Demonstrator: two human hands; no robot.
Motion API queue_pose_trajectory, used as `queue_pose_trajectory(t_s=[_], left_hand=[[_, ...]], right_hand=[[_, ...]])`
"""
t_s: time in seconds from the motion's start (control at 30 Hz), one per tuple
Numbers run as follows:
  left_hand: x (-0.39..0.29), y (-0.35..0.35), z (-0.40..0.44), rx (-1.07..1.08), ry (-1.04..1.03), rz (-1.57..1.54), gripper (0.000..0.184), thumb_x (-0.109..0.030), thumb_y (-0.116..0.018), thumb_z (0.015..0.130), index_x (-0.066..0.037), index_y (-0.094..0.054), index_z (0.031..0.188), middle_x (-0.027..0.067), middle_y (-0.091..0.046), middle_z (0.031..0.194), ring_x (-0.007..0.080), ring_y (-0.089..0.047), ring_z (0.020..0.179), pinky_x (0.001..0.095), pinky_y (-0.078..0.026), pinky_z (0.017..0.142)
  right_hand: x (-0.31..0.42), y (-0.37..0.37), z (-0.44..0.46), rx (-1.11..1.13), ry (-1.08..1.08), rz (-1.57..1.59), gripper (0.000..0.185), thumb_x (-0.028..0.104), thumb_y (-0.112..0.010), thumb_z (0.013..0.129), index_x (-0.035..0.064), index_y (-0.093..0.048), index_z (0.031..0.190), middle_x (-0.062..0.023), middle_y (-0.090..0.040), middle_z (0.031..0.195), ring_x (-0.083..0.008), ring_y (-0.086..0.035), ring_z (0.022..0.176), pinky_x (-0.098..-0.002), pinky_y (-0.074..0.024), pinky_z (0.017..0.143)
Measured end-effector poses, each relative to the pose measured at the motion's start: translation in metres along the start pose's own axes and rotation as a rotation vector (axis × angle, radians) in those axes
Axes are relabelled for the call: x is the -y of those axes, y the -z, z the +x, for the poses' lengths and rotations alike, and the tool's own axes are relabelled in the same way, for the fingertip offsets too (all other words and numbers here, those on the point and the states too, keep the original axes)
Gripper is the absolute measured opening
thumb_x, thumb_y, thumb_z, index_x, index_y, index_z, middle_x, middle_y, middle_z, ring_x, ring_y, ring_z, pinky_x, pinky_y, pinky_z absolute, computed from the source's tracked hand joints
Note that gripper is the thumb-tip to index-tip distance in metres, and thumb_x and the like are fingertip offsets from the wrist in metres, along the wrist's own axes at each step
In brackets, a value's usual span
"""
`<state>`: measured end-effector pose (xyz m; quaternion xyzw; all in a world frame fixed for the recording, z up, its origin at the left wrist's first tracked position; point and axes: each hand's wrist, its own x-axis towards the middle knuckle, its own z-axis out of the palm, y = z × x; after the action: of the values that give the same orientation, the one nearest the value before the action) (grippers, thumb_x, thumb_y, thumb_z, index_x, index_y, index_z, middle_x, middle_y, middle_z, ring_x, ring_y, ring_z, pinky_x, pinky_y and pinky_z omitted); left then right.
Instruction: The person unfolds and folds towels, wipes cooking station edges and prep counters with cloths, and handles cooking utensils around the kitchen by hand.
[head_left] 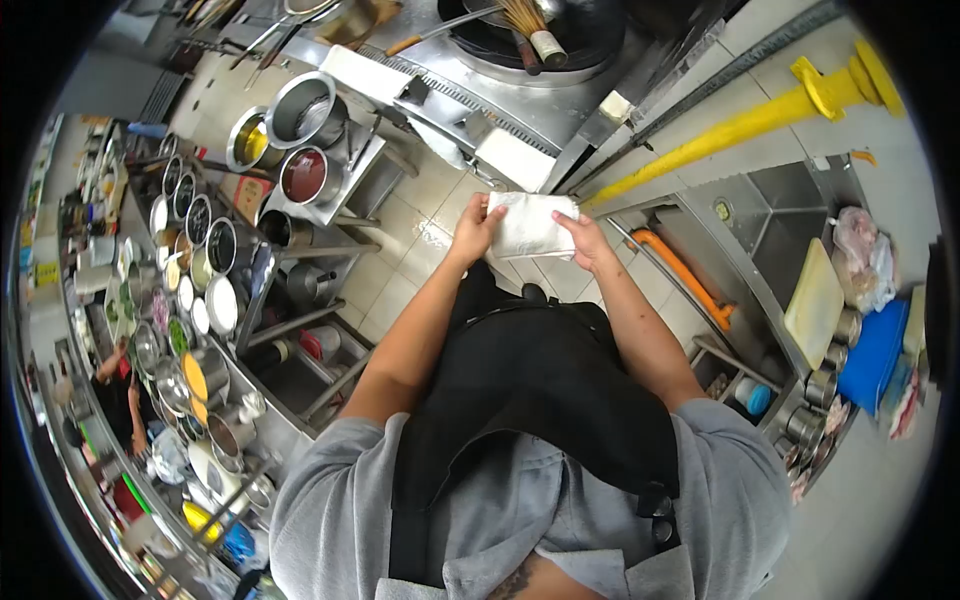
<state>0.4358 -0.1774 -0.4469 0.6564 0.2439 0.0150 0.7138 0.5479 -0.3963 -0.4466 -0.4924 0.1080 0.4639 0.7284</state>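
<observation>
A folded white cloth (527,226) is stretched flat between my two hands, in front of my black apron. My left hand (476,232) grips its left edge, thumb on top and fingers beneath. At the right edge, my right hand (588,240) pinches it the same way. Most of the fingers under the cloth are hidden. Just beyond my hands is the front edge of the steel stove (515,157).
A wok with a bamboo brush (530,28) sits on the stove. To the left, a steel shelf carries a pot of red sauce (309,176) and several containers. On the right are a yellow pipe (720,130) and a steel sink (770,215). Another person (120,400) works at far left.
</observation>
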Motion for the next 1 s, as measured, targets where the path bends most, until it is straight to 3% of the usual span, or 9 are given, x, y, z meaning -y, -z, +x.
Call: queue_pose_trajectory(t_s=[0.1, 0.27, 0.43, 0.47, 0.57, 0.7, 0.77, 0.83, 1.0], left_hand=[[0.024, -0.009, 0.061, -0.022, -0.194, 0.03, 0.029, -0.021, -0.064, 0.1, -0.001, -0.048, 0.114, 0.0103, -0.068, 0.088, 0.0145, -0.061, 0.078, 0.0301, -0.05, 0.069], [-0.022, -0.013, 0.11, 0.013, -0.164, 0.225, 0.036, -0.022, -0.066, 0.097, 0.0, -0.046, 0.117, 0.0172, -0.07, 0.087, 0.0257, -0.068, 0.079, 0.038, -0.053, 0.072], [-0.015, -0.015, 0.136, 0.005, -0.071, 0.713, 0.053, -0.025, -0.072, 0.088, 0.002, -0.043, 0.122, 0.0235, -0.071, 0.091, 0.0408, -0.069, 0.086, 0.047, -0.053, 0.08], [-0.02, -0.018, 0.136, 0.012, -0.068, 0.714, 0.053, -0.025, -0.072, 0.088, 0.002, -0.043, 0.122, 0.0235, -0.071, 0.091, 0.0408, -0.069, 0.086, 0.047, -0.053, 0.08], [-0.033, -0.02, 0.126, 0.029, -0.061, 0.727, 0.055, -0.027, -0.072, 0.087, 0.001, -0.043, 0.124, 0.0246, -0.068, 0.102, 0.0446, -0.067, 0.091, 0.0509, -0.052, 0.081], [-0.046, -0.021, 0.12, 0.056, -0.284, 1.018, 0.052, -0.028, -0.072, 0.085, -0.006, -0.049, 0.126, 0.0211, -0.057, 0.12, 0.041, -0.06, 0.106, 0.05, -0.048, 0.089], [-0.039, -0.019, 0.122, 0.098, -0.444, 1.132, 0.05, -0.028, -0.072, 0.084, -0.008, -0.051, 0.126, 0.0194, -0.053, 0.125, 0.0392, -0.057, 0.111, 0.0493, -0.047, 0.092], [-0.032, -0.017, 0.127, 0.149, -0.526, 1.256, 0.043, -0.025, -0.068, 0.085, -0.008, -0.057, 0.122, 0.0169, -0.055, 0.117, 0.0345, -0.054, 0.112, 0.0463, -0.044, 0.095], [-0.06, 0.012, 0.121, 0.27, -0.431, 1.114, 0.054, -0.025, -0.072, 0.083, -0.01, -0.055, 0.132, 0.0205, -0.055, 0.127, 0.0389, -0.058, 0.115, 0.0481, -0.047, 0.096]], right_hand=[[0.024, -0.006, 0.015, -0.215, 0.182, -0.104, 0.031, 0.016, -0.07, 0.094, 0.0032, -0.064, 0.122, -0.0079, -0.07, 0.112, -0.0182, -0.068, 0.096, -0.0338, -0.0551, 0.084], [0.062, -0.008, 0.058, -0.311, 0.344, -0.156, 0.033, 0.017, -0.069, 0.095, -0.0002, -0.062, 0.122, -0.0095, -0.07, 0.112, -0.0161, -0.066, 0.099, -0.0305, -0.0519, 0.087], [0.018, 0.019, 0.115, -0.857, 0.208, -0.893, 0.072, 0.048, -0.074, 0.085, -0.0055, -0.054, 0.13, -0.023, -0.067, 0.118, -0.0312, -0.065, 0.107, -0.0393, -0.0497, 0.095], [0.015, 0.021, 0.115, -0.798, 0.186, -0.732, 0.085, 0.056, -0.072, 0.083, -0.0059, -0.048, 0.136, -0.0281, -0.061, 0.126, -0.0397, -0.06, 0.117, -0.0416, -0.0459, 0.101], [0.0, 0.003, 0.111, -1.024, 0.31, -0.994, 0.078, 0.048, -0.068, 0.087, -0.0034, -0.045, 0.141, -0.0288, -0.051, 0.139, -0.0411, -0.051, 0.128, -0.0455, -0.0403, 0.107], [0.011, -0.049, 0.079, -1.017, 0.606, -1.396, 0.069, 0.04, -0.061, 0.092, 0.0019, -0.042, 0.146, -0.0262, -0.036, 0.152, -0.0412, -0.037, 0.14, -0.0518, -0.0304, 0.114], [0.015, -0.064, 0.078, -0.716, 0.758, -1.633, 0.062, 0.037, -0.053, 0.097, 0.0083, -0.039, 0.15, -0.0191, -0.029, 0.159, -0.0376, -0.029, 0.146, -0.0579, -0.0236, 0.117], [-0.001, -0.053, 0.091, -0.544, 0.564, -1.719, 0.062, 0.04, -0.046, 0.101, 0.014, -0.032, 0.155, -0.0117, -0.025, 0.163, -0.034, -0.024, 0.149, -0.06, -0.0177, 0.118], [0.025, -0.07, 0.088, -0.577, 0.696, -1.614, 0.067, 0.04, -0.057, 0.095, 0.0002, -0.04, 0.147, -0.0204, -0.036, 0.154, -0.0373, -0.031, 0.144, -0.0584, -0.0244, 0.115]])
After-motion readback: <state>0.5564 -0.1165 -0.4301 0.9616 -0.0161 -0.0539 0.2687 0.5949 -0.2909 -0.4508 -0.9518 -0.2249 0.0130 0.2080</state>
